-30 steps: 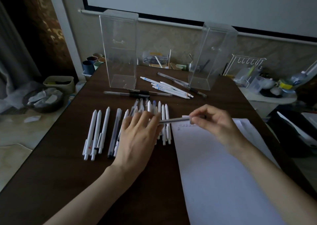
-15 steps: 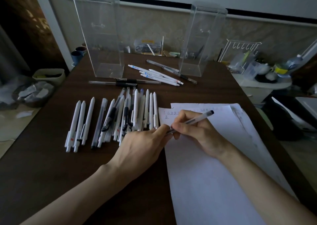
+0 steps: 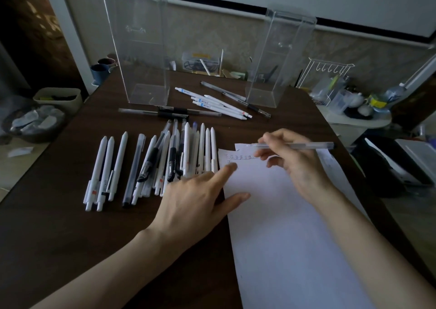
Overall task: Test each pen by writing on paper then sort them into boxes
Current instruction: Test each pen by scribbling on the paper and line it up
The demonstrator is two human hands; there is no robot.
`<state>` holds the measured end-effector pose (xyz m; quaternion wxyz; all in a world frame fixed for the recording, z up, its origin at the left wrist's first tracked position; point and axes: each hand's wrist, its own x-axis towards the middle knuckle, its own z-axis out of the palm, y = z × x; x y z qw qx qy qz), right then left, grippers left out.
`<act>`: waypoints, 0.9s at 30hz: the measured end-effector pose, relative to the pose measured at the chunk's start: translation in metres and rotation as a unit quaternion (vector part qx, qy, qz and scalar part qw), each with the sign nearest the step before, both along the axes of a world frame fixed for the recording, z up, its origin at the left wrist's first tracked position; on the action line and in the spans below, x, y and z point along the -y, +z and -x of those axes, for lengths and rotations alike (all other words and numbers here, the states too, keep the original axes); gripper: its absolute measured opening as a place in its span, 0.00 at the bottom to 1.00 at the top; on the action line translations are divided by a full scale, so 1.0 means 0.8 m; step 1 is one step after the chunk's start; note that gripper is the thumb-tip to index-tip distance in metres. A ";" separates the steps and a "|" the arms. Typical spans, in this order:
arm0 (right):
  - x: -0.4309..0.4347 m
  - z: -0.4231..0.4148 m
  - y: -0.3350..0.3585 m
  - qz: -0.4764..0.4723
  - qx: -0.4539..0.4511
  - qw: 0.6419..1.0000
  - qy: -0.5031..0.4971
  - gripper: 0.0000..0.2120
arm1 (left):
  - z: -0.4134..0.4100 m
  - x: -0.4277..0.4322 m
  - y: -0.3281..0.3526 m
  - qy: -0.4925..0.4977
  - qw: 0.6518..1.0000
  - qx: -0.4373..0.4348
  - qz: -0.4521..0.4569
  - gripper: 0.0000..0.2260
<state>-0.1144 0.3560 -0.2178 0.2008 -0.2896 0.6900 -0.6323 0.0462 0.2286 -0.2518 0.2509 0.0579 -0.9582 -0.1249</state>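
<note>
The right hand (image 3: pixel 299 167) pinched a clear pen (image 3: pixel 320 146) in its fingertips. The pen lay sideways in the air, just above the top of the paper (image 3: pixel 283 238). Its tip was not on the page. The left hand (image 3: pixel 193 200) was flat and loose and held nothing. One finger and the thumb pressed on the left edge of the paper.

A few things could go wrong from here. The left hand sat right beside the big pile of pens (image 3: pixel 165 162) on the counter (image 3: pixel 70 238). A small bump could make those pens roll and get mixed up. If that hand let go, the paper could slide and the writing could come out wobbly. Then a good pen might look like a bad one.

The left box (image 3: pixel 139 49) and the right box (image 3: pixel 276 61) stood tall and see-through at the back of the counter. A pen dropped in hard could tip one over. Both boxes looked the same, so the pen could easily go in the wrong one. Some loose pens (image 3: pixel 219 104) lay between the boxes, and a reaching arm could knock them away.
</note>
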 end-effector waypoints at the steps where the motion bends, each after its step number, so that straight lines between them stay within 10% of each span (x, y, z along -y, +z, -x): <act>1: 0.007 0.000 -0.001 -0.029 -0.028 0.999 -0.024 0.08 | 0.000 0.000 -0.003 -0.010 1.000 0.009 0.018 0.29; 27: 0.052 -0.012 -0.039 -0.115 -0.176 0.976 -0.057 0.13 | 0.003 -0.003 -0.014 -0.002 0.998 0.044 0.045 0.25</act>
